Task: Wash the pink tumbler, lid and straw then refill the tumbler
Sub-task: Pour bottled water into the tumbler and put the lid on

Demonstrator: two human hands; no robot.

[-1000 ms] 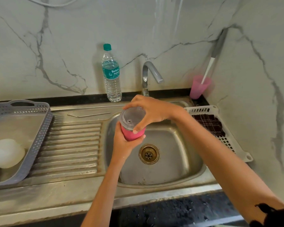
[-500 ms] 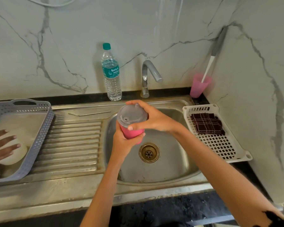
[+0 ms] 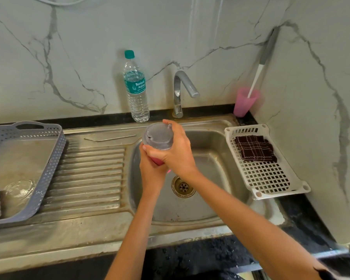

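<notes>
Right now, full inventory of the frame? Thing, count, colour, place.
tumbler: 1, pink, held over the sink, mostly hidden
lid: 1, translucent grey, on the tumbler
straw: 1, metal, on the drainboard
water bottle: 1, clear with a teal cap, against the back wall
tap: 1, chrome, behind the basin
sink: 1, steel, centre
cup: 1, pink, back right corner
brush: 1, grey and white, standing in the cup
rack: 1, white, right of the basin
cloth: 1, dark checked, on the rack
basket: 1, grey, far left
left hand: grips the tumbler
right hand: grips the lid
</notes>
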